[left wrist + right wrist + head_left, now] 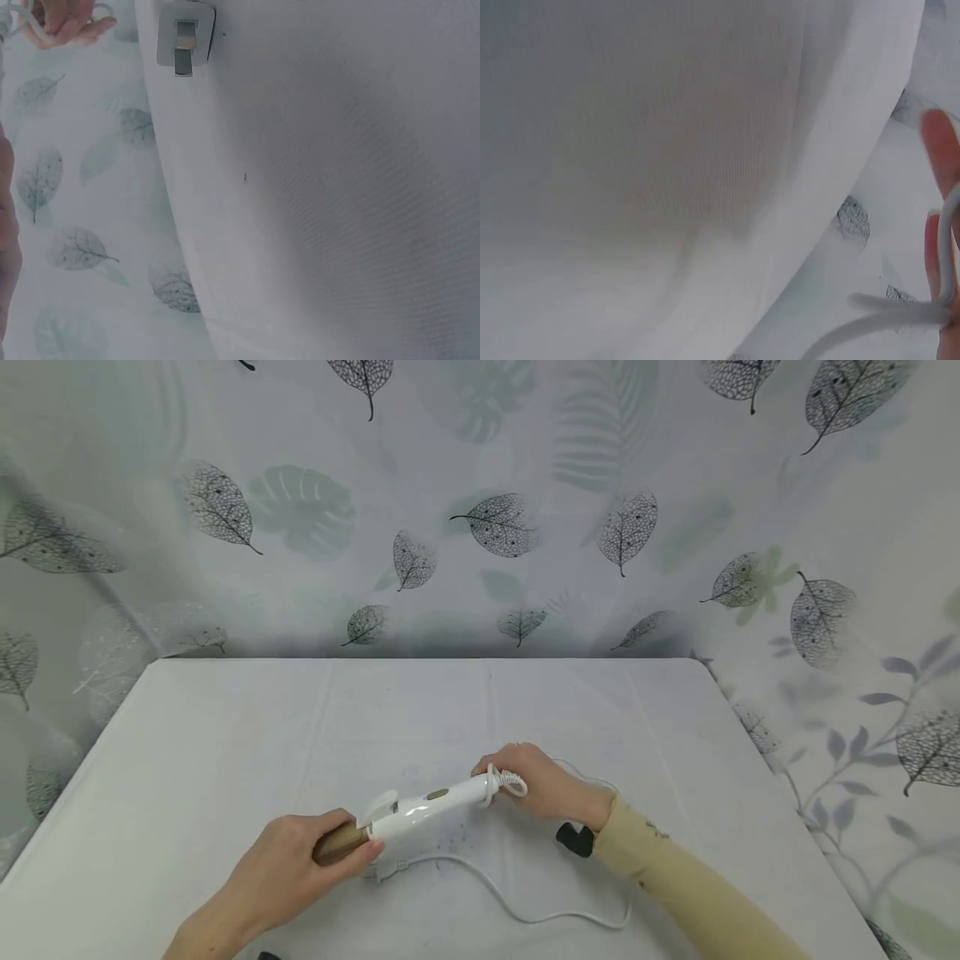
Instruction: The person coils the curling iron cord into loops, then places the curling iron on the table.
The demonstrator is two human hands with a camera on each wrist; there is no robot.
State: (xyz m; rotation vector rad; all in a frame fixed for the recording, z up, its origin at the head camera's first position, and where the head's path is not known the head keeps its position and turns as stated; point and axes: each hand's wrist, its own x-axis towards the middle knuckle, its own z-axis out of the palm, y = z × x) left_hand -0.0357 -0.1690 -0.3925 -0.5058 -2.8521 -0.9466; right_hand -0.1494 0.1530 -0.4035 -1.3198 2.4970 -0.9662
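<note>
A white curling iron (431,806) with a brown barrel and a raised lever slants over the table. My left hand (288,864) grips it around the brown barrel, thumb along the near side. At the other end, white cord is looped around the handle, and my right hand (536,785) holds that corded end with fingers mostly hidden behind it. In the right wrist view, blurred cord (949,255) crosses in front of the right fingers (941,146). More cord (525,918) curves across the table to a two-prong plug (185,37), lying below the iron.
The white-covered table (405,710) has rounded far corners and stands against a leaf-patterned curtain (450,460) at the back and sides. A small black piece (576,839) shows beside the right wrist, below the tan sleeve (675,877).
</note>
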